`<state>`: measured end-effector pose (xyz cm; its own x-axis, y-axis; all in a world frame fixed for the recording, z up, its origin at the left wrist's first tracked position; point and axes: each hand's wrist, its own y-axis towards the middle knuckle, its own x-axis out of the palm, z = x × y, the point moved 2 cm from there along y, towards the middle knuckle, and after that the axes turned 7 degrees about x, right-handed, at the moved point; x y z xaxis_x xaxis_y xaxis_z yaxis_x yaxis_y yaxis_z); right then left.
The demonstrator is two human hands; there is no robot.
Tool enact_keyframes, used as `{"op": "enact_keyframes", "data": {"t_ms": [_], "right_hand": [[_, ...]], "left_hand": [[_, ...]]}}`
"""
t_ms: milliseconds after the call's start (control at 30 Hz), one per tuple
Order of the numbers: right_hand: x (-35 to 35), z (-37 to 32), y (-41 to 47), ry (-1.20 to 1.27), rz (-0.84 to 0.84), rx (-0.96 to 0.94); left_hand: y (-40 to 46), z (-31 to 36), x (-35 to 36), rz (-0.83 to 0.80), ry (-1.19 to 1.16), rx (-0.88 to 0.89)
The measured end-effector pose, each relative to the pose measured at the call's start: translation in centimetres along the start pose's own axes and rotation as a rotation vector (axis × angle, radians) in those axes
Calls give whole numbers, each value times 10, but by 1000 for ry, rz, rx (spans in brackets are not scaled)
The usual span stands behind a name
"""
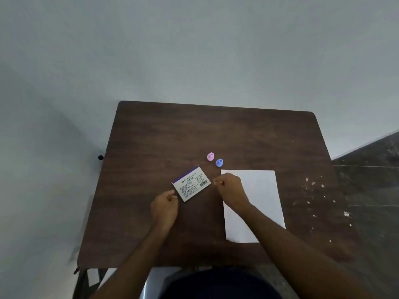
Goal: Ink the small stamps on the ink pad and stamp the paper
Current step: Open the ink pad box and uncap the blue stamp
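Where the dark wooden table meets the person's lap, two bare forearms reach forward. Nearest, the left hand sits with fingers loosely curled, holding nothing, just beside the lower corner of the ink pad box, a closed white box with a purple band and printed text, lying askew. Across from it, the right hand hovers over the top-left corner of the white paper, fingers curled; whether it pinches anything I cannot tell. Farther back stand a pink stamp and a blue stamp, close together.
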<state>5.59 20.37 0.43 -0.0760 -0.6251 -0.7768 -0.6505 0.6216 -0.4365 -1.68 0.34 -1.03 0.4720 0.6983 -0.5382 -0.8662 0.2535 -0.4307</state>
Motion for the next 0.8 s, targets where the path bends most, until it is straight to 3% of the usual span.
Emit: {"op": "enact_keyframes", "data": {"t_ms": [400,633,800], "right_hand": [[25,-4,35,59,-110,-67],[24,3,38,114,-33,-131],[14,-6,42,205,18,-163]], "left_hand": [[5,17,27,70,-209,-112],[5,8,34,95,-379,-191],[6,8,26,220,-471,-181]]}}
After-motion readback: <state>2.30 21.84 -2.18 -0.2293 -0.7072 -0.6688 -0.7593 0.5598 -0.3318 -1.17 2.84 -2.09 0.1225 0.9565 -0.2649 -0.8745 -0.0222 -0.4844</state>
